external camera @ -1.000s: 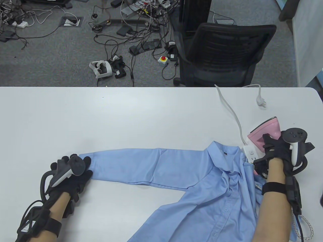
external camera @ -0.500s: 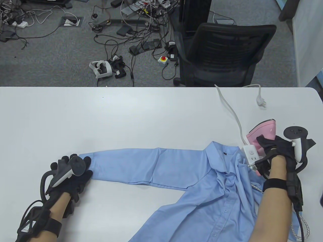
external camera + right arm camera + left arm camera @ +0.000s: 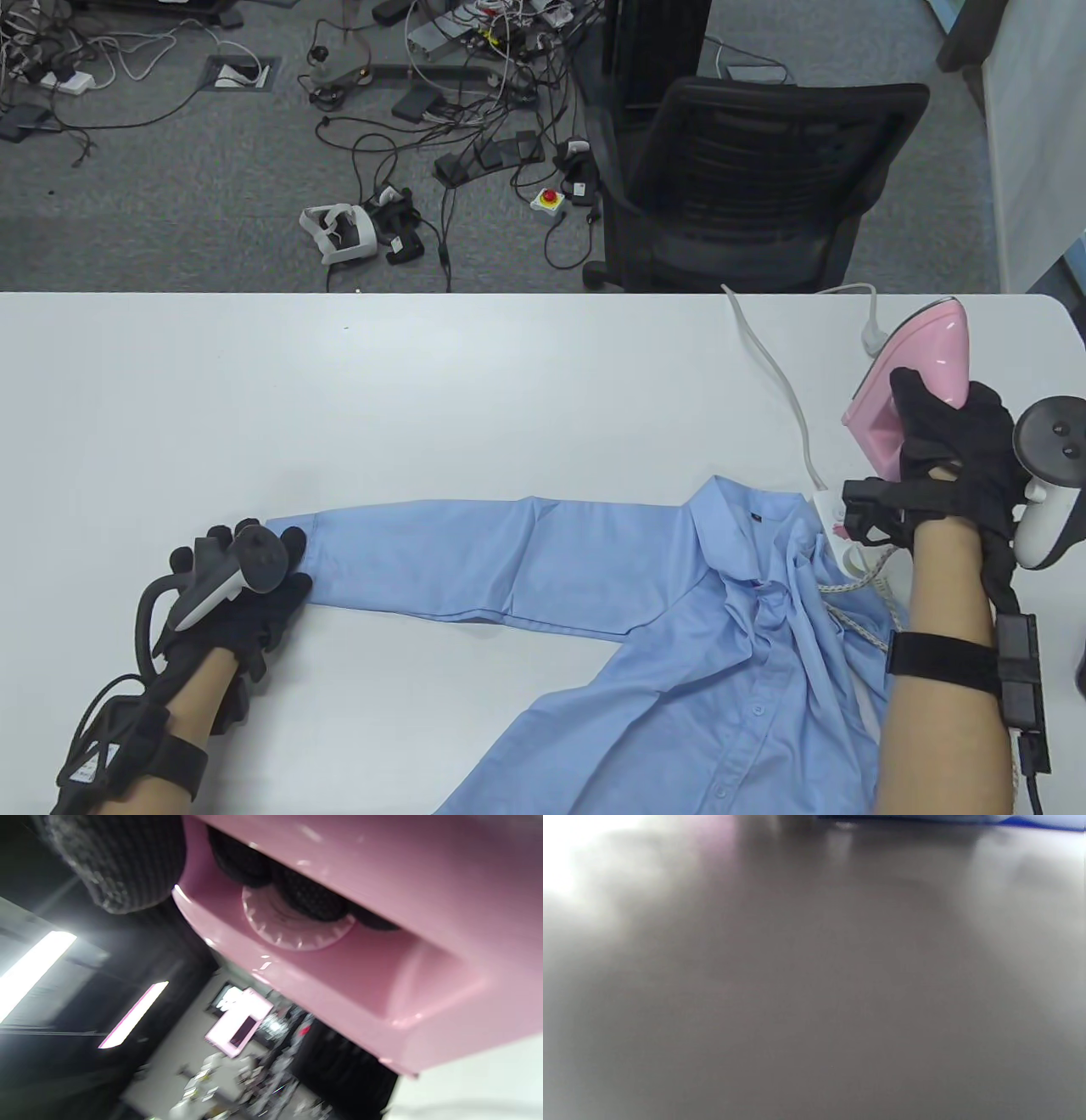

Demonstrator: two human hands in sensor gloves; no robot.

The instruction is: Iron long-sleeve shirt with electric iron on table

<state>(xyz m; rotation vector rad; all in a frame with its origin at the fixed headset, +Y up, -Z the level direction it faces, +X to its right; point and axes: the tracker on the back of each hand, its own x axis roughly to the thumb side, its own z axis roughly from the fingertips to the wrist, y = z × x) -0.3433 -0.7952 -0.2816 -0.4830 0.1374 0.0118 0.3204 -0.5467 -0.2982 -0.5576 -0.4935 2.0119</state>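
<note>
A light blue long-sleeve shirt point(image 3: 662, 628) lies on the white table point(image 3: 424, 382), one sleeve stretched out to the left. My left hand point(image 3: 254, 569) rests on the cuff end of that sleeve and presses it flat. My right hand point(image 3: 950, 441) grips the handle of the pink electric iron point(image 3: 920, 365) and holds it lifted above the table's right side, nose pointing away. In the right wrist view my fingers point(image 3: 297, 895) wrap the pink iron's handle point(image 3: 382, 878) above its dial point(image 3: 292, 925). The left wrist view is blurred table surface.
A white power strip point(image 3: 836, 531) lies by the shirt's collar, its white cable point(image 3: 776, 365) running to the table's far edge. The iron's braided cord point(image 3: 857, 586) trails over the shirt's shoulder. A black office chair point(image 3: 747, 187) stands beyond the table.
My right hand has lifted the pink iron off the table and carried it up and away from me. The left hand and the sleeve have not moved.
</note>
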